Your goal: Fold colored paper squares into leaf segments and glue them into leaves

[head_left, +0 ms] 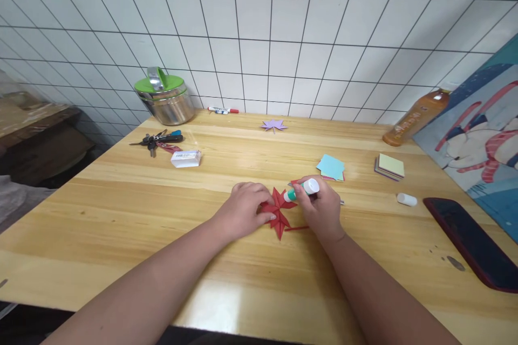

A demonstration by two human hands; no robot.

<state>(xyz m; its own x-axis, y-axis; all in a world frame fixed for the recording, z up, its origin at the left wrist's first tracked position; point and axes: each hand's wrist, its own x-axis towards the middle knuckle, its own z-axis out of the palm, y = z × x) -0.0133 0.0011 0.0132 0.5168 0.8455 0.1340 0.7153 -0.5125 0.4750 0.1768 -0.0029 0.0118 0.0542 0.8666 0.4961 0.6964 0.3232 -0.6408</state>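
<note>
A red folded-paper leaf (280,221) with pointed tips lies flat on the wooden table (162,259). The thumb and fingers of my left hand (246,209) are closed on its left side. In my right hand (324,211) is a glue stick (301,191), tilted, with its tip down at the leaf's upper right part. Beside the leaf, a thin red paper strip (297,229) runs partly under my right hand. Another red paper bit peeks out above the glue stick, mostly hidden.
Behind my hands are a purple paper leaf (274,125), blue paper sheets (331,166) and a marker (223,111). To the right are a paper stack (389,166), white cap (407,199), phone (471,242) and bottle (418,117). Leftward sit keys (152,146), a small box (186,158) and a green-lidded pot (172,108).
</note>
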